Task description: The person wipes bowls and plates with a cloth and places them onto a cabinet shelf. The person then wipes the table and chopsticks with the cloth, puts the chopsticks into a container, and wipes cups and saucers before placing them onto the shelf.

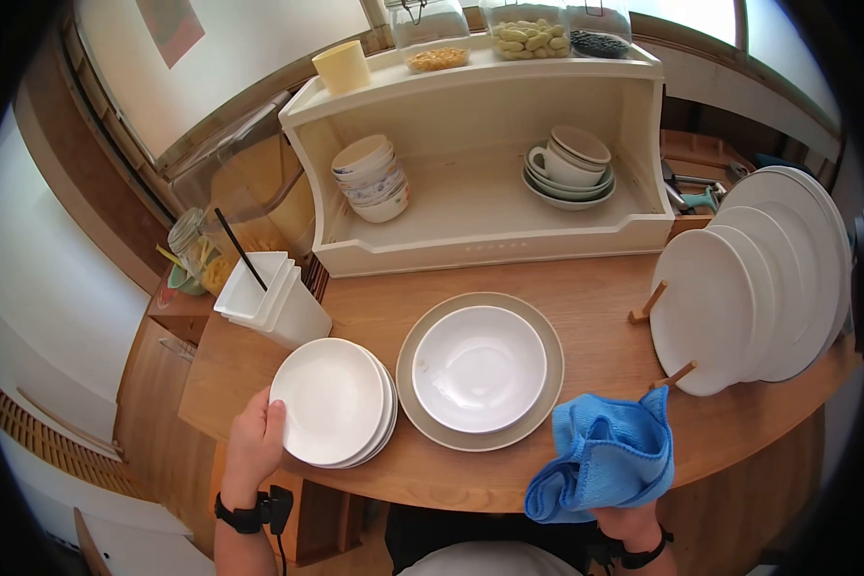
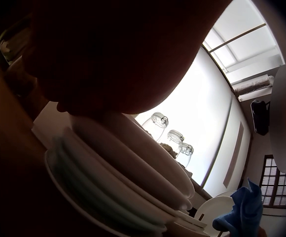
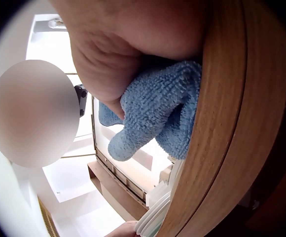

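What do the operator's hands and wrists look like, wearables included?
Left hand: ungloved; black wristband with a small boxy black module and a thin black cable. Right hand: also ungloved, with a black strap at the wrist; its module can't be made out clearly. No readable markings on either.

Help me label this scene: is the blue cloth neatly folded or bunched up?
Bunched up: in the right hand, the blue cloth shows uneven creases and a corner sticking up.
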A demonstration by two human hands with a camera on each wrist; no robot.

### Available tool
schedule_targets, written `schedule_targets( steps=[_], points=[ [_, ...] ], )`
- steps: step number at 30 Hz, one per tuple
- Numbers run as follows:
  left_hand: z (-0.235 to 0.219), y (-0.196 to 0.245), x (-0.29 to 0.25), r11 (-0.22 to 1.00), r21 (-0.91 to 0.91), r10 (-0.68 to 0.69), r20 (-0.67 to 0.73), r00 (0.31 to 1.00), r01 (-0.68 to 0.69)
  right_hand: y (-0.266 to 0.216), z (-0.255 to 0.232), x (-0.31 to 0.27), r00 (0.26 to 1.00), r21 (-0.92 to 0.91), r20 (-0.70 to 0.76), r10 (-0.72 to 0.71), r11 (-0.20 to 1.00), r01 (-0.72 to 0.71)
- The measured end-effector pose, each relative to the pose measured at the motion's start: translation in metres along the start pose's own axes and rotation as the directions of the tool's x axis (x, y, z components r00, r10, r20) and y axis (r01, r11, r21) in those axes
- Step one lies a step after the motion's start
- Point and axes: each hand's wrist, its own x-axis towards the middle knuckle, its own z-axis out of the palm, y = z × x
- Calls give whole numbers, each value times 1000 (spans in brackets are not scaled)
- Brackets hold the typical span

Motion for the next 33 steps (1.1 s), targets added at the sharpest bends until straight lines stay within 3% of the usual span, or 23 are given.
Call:
schedule_targets(
  steps=[4, 6, 8, 12, 14, 16, 18, 21, 24, 26, 27, 29, 33],
  points=[
    [-2, -8, 2, 988, 153, -9, 2, 1000, 8, -4, -1, 1, 1000, 40, -16, 17, 999, -17],
    [-4, -4, 3, 981, 194, 16, -13, 1000, -13, 0, -2, 1, 997, -45, 14, -73, 996, 74],
    [-11, 21, 1, 869, 494, 14, -89, 996, 31, -3, -2, 5, 994, -65, 38, -102, 992, 105],
    [-12, 80, -4, 933, 348, 155, -170, 973, -89, -1, -4, 3, 992, -78, 81, -97, 992, 103],
    [-3, 115, -1, 925, 151, 345, 51, 937, -349, 1, -5, 4, 989, -79, 94, -118, 989, 126],
    [12, 150, 13, 797, 137, 544, 261, 798, -588, 0, -4, 6, 982, -74, 118, -145, 985, 154],
    [38, 163, 27, 723, 222, 532, 426, 732, -655, -2, -4, 7, 992, 102, 75, -104, 990, 96],
    [82, 151, 52, 661, 333, 493, 483, 724, -672, 4, -5, 3, 993, 155, 42, -107, 983, 99],
    [107, 143, 72, 578, 483, 420, 516, 747, -658, 11, -9, 1, 980, 31, 71, -185, 983, 183],
    [111, 149, 79, 674, 525, 168, 576, 800, -519, 0, -9, 2, 985, 26, 80, -150, 989, 149],
    [111, 150, 82, 671, 527, 171, 575, 800, -522, -4, -8, 4, 989, 22, 95, -115, 993, 113],
    [110, 152, 88, 726, 519, 42, 621, 783, -451, -6, -7, 6, 985, 34, 84, -149, 989, 146],
    [114, 139, 96, 729, 465, 138, 620, 773, -503, -10, -7, 8, 987, 58, 62, -145, 988, 142]
  ],
)
